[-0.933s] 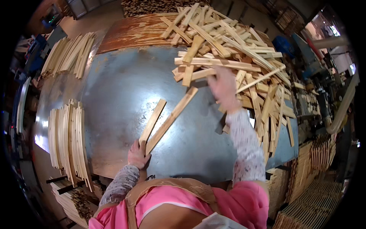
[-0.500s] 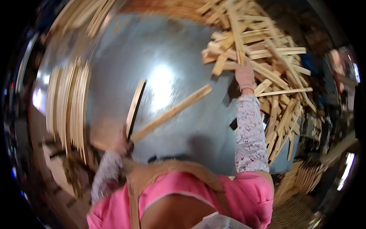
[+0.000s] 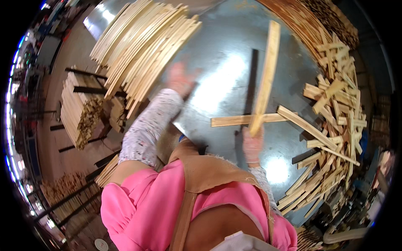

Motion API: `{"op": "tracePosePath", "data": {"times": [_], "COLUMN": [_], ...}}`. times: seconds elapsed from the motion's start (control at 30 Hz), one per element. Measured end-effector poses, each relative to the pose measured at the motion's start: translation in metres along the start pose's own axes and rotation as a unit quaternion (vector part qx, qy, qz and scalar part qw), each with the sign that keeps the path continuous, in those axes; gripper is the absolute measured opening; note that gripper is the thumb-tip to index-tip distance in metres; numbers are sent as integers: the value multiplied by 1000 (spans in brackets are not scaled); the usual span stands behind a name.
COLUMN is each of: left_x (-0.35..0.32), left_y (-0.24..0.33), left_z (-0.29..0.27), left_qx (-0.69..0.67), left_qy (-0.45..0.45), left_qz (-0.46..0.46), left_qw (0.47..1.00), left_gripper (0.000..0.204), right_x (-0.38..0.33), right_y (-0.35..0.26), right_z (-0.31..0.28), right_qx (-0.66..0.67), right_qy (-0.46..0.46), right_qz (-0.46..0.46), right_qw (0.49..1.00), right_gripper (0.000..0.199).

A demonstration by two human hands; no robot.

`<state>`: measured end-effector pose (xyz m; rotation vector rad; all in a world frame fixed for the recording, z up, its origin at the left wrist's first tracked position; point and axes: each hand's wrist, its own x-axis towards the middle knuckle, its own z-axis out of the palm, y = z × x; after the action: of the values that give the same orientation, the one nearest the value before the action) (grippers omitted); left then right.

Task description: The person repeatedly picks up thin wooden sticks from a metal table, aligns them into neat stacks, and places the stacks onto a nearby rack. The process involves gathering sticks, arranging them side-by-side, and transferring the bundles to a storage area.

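My right hand (image 3: 253, 144) is closed around the near end of a flat wooden strip (image 3: 268, 71), which slants up and away over the metal table (image 3: 217, 98). Beneath it, another wooden strip (image 3: 230, 121) lies crosswise, and a third strip (image 3: 305, 126) reaches from there toward the jumbled pile. My left hand (image 3: 181, 79), somewhat blurred, hovers with fingers apart beside the neat stack of long strips (image 3: 146, 46) at the left. Nothing shows in it.
A loose heap of wooden pieces (image 3: 335, 142) covers the table's right side. Bundled strips (image 3: 77, 111) rest on a dark metal rack (image 3: 94, 90) below the table at left. Reddish-brown boards (image 3: 289, 19) line the far edge.
The view has turned toward the left stack. My left hand has left a strip's near end and moved to the stack. My right hand has come back from the heap holding a strip.
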<state>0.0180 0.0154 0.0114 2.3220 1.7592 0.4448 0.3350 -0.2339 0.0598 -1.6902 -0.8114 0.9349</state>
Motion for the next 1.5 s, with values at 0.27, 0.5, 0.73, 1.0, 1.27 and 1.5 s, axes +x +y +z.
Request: {"op": "tracePosePath", "data": {"times": [0.27,0.5,0.73,1.0,1.27,1.5], "left_x": [24,42,48,51,39,59], "left_y": [-5,-194,-241,-231,-225,-72], "left_z": [-112,-167,-159,-166,-154,-56], "left_qx": [-14,272,176,160,276,-264], "left_qy": [-225,-90,-191,-147,-136,-63], "left_qz": [-16,-160,-226,-193,-137,0], "left_qw": [974,945,939,957,942,962], "left_gripper": [45,81,103,103,104,81], "right_x": [29,109,186,142,124,131], "right_y": [-40,11,-71,-82,-17,72], "right_z": [80,-35,172,411,179,-163], "right_qx": [-409,-627,-415,-293,-305,287], "right_qy": [-306,-270,-184,-321,-330,382], "right_qz": [-263,-216,19,5,-126,159], "right_qw": [819,698,891,900,884,864], "right_gripper": [76,67,48,52,21,34]}}
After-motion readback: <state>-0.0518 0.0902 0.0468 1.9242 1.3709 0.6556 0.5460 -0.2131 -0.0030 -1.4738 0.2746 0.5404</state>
